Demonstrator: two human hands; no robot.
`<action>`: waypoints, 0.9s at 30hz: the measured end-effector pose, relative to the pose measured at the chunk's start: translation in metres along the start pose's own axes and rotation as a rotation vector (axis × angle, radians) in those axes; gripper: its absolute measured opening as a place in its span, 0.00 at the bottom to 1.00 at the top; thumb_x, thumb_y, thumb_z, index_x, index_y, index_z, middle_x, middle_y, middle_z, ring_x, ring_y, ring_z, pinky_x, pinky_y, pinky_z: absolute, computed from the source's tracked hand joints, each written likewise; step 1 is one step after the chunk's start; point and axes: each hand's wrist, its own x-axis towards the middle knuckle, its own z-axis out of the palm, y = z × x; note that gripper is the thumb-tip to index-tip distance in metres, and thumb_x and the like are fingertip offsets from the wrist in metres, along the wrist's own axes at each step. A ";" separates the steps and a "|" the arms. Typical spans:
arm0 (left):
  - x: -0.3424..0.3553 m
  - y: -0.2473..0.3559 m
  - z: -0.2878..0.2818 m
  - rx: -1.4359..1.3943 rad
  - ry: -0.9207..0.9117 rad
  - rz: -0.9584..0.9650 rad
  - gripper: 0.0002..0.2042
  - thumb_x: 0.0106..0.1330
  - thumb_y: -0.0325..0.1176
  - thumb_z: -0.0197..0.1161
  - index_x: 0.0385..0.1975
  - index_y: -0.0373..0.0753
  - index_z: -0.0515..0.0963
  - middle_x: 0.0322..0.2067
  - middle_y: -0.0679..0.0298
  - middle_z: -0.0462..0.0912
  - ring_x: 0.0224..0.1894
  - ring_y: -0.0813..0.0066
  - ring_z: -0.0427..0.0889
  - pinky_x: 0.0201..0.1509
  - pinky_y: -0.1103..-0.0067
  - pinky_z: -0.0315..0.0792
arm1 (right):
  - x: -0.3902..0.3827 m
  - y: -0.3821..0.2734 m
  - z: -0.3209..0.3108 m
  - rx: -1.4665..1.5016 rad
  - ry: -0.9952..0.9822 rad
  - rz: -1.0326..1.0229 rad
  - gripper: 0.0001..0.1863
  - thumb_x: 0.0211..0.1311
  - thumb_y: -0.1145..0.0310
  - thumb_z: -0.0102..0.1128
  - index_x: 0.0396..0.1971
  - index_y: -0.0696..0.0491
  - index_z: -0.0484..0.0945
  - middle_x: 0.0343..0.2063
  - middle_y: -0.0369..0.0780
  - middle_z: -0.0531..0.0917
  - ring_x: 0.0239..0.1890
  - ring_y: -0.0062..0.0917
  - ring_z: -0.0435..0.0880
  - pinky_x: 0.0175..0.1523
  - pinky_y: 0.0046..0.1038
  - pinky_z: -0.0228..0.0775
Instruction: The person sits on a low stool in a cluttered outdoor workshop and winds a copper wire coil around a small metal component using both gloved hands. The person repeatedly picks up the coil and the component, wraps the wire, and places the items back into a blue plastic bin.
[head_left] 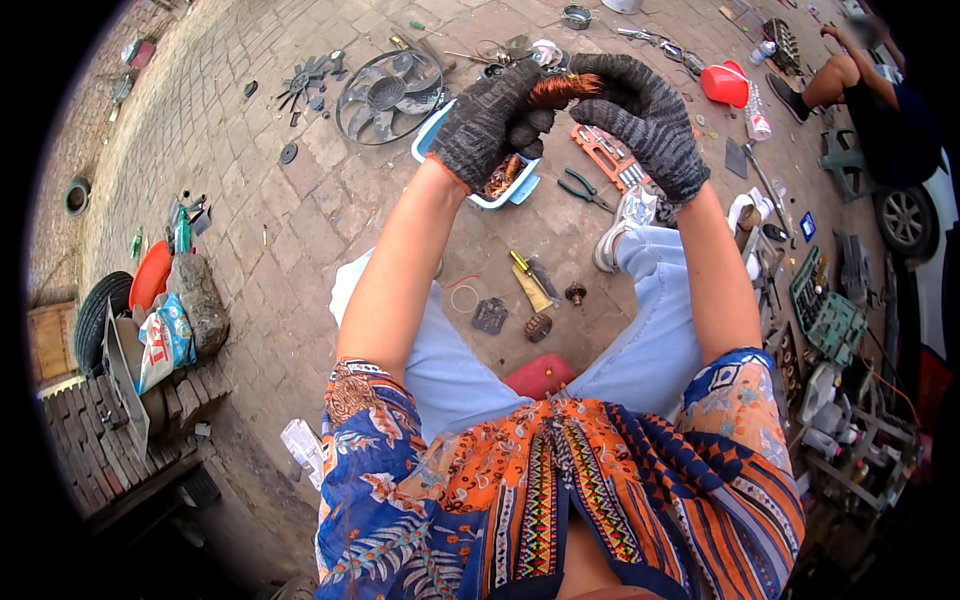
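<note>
Copper wire: one reddish-brown bundle of coiled copper wire [563, 88], held up at the far middle of the scene, between both hands and above the tray.
Left hand: the left hand [490, 125], in a dark grey knitted glove with an orange cuff, is clenched around the near left end of the bundle.
Right hand: the right hand [640, 115], in a matching glove, curls over the bundle's right end, fingers bent down around it.
Tray: one white and light blue plastic tray [520, 186] lies on the ground just under the left hand, with more copper-coloured wire in it.
Fan parts: one round grey metal fan guard [390, 95] lies left of the tray; one small dark fan blade [310, 78] lies farther left.
Pliers: one pair of green-handled pliers [582, 188] lies just right of the tray.
Screwdriver: one yellow-handled screwdriver [528, 275] lies near, between the person's knees.
Red funnel: one red plastic funnel [725, 84] sits at the far right.
Socket case: one green plastic socket case [825, 315] lies open at the right.
Tyre: one black rubber tyre [98, 315] leans at the near left.
Surface: grey brick paving [230, 110], dusty and strewn with small parts.
Setting: outdoors, in daylight; another person [860, 85] sits at the far right.
</note>
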 end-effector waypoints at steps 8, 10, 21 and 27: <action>0.001 0.005 -0.001 -0.259 -0.099 -0.248 0.19 0.67 0.49 0.49 0.36 0.37 0.72 0.16 0.71 0.67 0.12 0.86 0.57 0.14 0.86 0.54 | 0.000 0.001 -0.002 0.023 0.016 0.048 0.22 0.53 0.75 0.63 0.50 0.57 0.71 0.41 0.39 0.80 0.42 0.21 0.79 0.50 0.23 0.73; 0.007 0.001 -0.008 -0.416 -0.169 -0.311 0.18 0.67 0.49 0.48 0.37 0.37 0.72 0.16 0.70 0.68 0.11 0.86 0.57 0.14 0.87 0.54 | 0.001 0.001 0.001 0.016 0.008 0.009 0.23 0.52 0.74 0.64 0.50 0.57 0.71 0.40 0.38 0.80 0.41 0.20 0.79 0.48 0.22 0.73; 0.004 0.001 -0.005 -0.340 -0.139 -0.294 0.17 0.68 0.49 0.47 0.36 0.40 0.71 0.16 0.69 0.69 0.10 0.87 0.59 0.13 0.88 0.55 | 0.003 0.005 0.002 -0.197 0.054 -0.154 0.27 0.49 0.71 0.68 0.51 0.53 0.71 0.42 0.35 0.78 0.41 0.17 0.76 0.49 0.21 0.71; 0.005 -0.002 -0.008 -0.173 -0.097 -0.240 0.22 0.61 0.53 0.56 0.33 0.36 0.76 0.16 0.67 0.73 0.13 0.84 0.65 0.14 0.86 0.58 | 0.000 -0.007 0.007 -0.241 -0.021 -0.174 0.25 0.51 0.69 0.66 0.52 0.51 0.71 0.46 0.36 0.78 0.44 0.18 0.77 0.50 0.23 0.71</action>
